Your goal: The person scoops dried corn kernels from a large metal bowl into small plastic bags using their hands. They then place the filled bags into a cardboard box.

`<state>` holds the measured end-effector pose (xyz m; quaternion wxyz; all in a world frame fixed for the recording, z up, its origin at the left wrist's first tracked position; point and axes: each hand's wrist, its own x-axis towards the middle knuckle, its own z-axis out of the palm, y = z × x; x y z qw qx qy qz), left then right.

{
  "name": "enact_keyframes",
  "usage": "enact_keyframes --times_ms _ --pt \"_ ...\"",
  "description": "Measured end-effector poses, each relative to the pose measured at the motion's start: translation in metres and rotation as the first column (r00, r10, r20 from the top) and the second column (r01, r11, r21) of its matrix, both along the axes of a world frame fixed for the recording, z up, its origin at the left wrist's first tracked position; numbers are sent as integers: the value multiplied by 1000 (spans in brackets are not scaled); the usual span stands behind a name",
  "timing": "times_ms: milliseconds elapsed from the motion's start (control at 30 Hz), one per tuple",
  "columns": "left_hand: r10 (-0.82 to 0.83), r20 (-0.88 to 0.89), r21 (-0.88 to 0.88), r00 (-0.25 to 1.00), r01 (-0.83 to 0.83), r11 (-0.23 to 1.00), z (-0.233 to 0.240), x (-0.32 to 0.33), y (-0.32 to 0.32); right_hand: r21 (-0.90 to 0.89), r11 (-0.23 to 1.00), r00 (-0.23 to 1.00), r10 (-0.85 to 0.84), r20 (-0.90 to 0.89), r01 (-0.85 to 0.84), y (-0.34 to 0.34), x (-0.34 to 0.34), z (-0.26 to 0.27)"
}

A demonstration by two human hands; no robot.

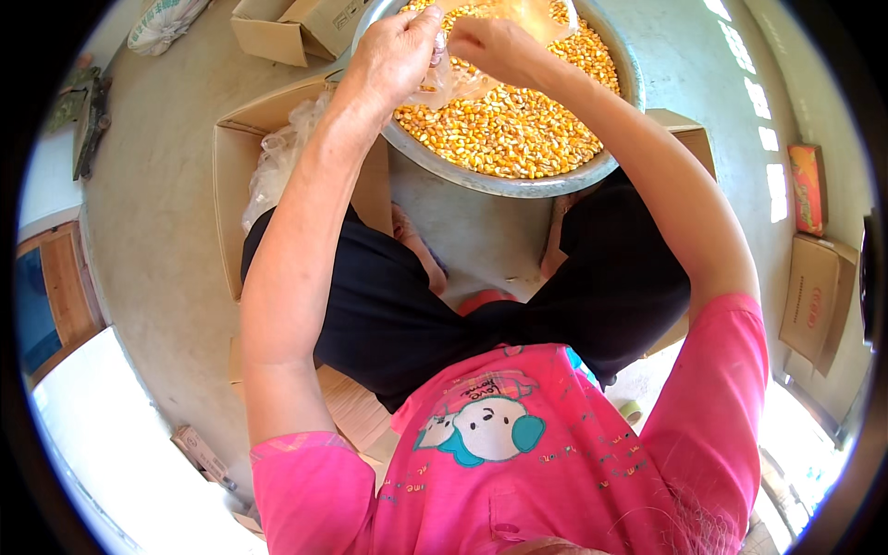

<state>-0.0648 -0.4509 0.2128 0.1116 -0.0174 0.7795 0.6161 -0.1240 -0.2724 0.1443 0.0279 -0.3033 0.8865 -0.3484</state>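
Note:
A large round metal basin (479, 182) filled with yellow corn kernels (513, 132) stands in front of me, at the top of the view. Above the kernels my left hand (399, 52) pinches a clear plastic bag (461, 87) between thumb and fingers; something small and purplish shows beside the fingertips. Facing it, my right hand (496, 48) has its fingers curled close to the same plastic; whether they grip it is hidden. More thin orange-tinted plastic (527, 17) lies over the corn beyond the right hand.
To the left of the basin, an open cardboard box (229, 201) holds clear plastic bags (281, 156). Another carton (291, 24) and a filled white sack (163, 28) lie farther off. A red box (806, 187) and a carton (815, 298) stand along the right wall. A tape roll (630, 412) lies behind my leg.

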Motion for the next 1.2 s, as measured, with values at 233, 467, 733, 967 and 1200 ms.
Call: enact_keyframes --times_ms 233,467,733,967,1200 --pt "-54 -19 16 998 55 998 2 -9 21 454 887 972 29 -232 81 60 34 -11" --pt "-56 10 5 998 56 998 12 0 28 191 954 964 201 172 -232 60 57 42" --pt "-47 -1 36 999 47 998 7 -4 22 540 832 991 -128 -36 127 89 71 -2" --pt "-86 -25 33 996 86 996 0 -9 17 496 863 996 -89 -32 93 68 89 -15" --pt "-58 -6 43 998 58 997 4 -7 21 481 876 998 63 -24 -44 46 110 -9"
